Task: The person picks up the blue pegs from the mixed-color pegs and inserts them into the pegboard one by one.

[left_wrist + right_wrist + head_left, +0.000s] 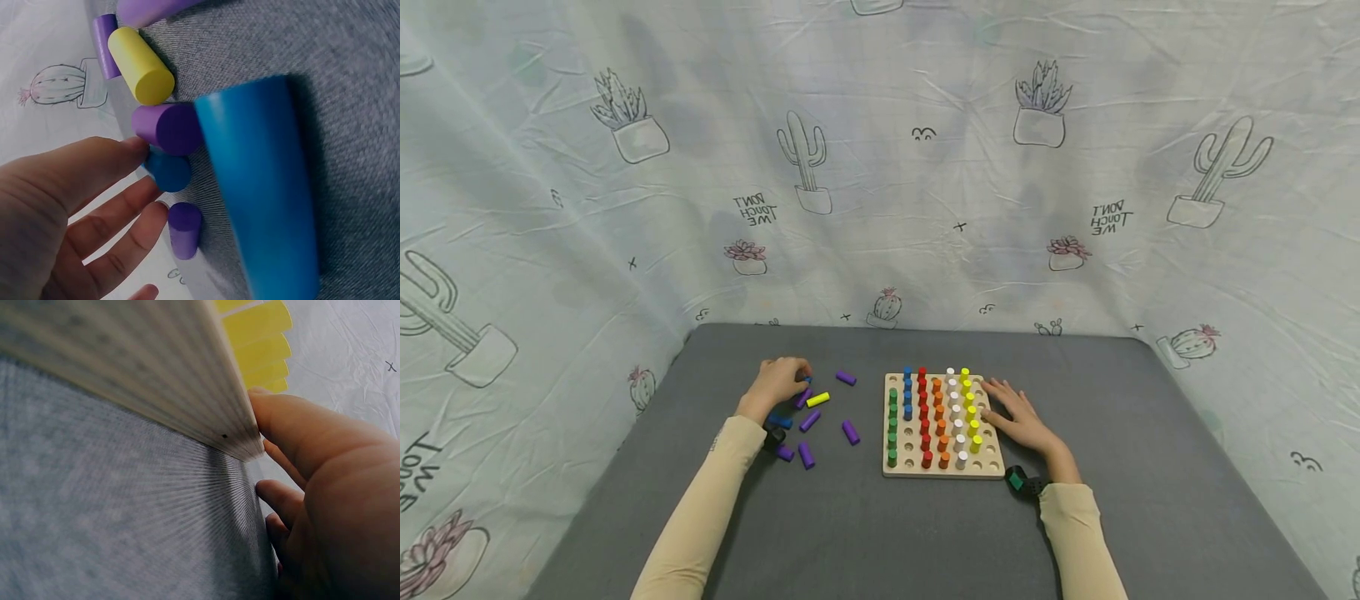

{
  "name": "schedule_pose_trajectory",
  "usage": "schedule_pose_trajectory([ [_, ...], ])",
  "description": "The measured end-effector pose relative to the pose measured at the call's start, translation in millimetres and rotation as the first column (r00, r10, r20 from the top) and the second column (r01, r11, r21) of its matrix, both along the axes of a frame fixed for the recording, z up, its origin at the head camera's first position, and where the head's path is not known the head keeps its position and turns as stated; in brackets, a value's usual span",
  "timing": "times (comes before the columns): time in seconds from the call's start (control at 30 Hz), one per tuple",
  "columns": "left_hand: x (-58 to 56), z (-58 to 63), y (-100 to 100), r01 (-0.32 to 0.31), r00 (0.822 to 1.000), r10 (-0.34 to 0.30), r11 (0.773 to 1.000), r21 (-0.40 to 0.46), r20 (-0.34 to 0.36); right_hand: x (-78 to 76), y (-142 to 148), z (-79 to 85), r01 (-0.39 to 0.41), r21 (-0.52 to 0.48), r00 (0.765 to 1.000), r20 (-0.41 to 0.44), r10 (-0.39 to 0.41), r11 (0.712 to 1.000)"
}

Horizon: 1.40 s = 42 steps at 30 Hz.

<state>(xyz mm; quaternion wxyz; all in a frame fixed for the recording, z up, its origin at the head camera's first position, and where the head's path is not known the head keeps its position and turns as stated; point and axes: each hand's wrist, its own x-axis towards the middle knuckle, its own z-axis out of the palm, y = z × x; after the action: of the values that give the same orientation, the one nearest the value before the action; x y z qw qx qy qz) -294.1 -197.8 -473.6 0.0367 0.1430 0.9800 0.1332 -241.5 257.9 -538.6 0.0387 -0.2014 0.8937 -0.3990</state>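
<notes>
A grey, woven surface (850, 533) is lying beneath the pegboard (917, 472); a cactus-printed cloth (880, 167) is hanging behind it. Left of the pegboard, the left hand (777, 383) is pinching a blue peg (170, 173); the right hand (1021, 418), fingers spread, is touching the pegboard's right edge.

Pegboard (156, 375): made of smooth wood. Blue peg (262, 187): finished smooth, slightly glossy. Table (865, 533): covered with matt, rough-woven cloth. Backdrop (880, 175): formed of creased, printed fabric.
</notes>
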Motion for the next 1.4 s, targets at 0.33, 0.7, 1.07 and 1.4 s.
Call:
schedule_pose_trajectory([
  [0.33, 0.5, -2.1, 2, -0.005, 1.0, 0.005, 1.0, 0.005, -0.026, -0.3, 0, -0.7, 0.014, 0.016, 1.0, 0.006, -0.014, 1.0],
  [0.7, 6.9, -2.1, 4, -0.044, 0.997, 0.045, 0.999, 0.027, -0.067, 0.3, -1, -0.6, 0.008, 0.004, 1.0, 0.003, -0.008, 1.0],
  [1.07, 11.3, 2.1, 6, -0.041, 0.995, 0.047, 0.996, 0.077, -0.085, 0.3, 1, -1.9, 0.002, -0.001, 1.0, -0.023, -0.003, 1.0],
  [1.4, 20.8, 7.3, 10, -0.023, 0.994, 0.038, 0.988, 0.153, -0.101, 0.8, 0, -0.4, -0.003, -0.008, 1.0, -0.021, 0.003, 1.0],
])
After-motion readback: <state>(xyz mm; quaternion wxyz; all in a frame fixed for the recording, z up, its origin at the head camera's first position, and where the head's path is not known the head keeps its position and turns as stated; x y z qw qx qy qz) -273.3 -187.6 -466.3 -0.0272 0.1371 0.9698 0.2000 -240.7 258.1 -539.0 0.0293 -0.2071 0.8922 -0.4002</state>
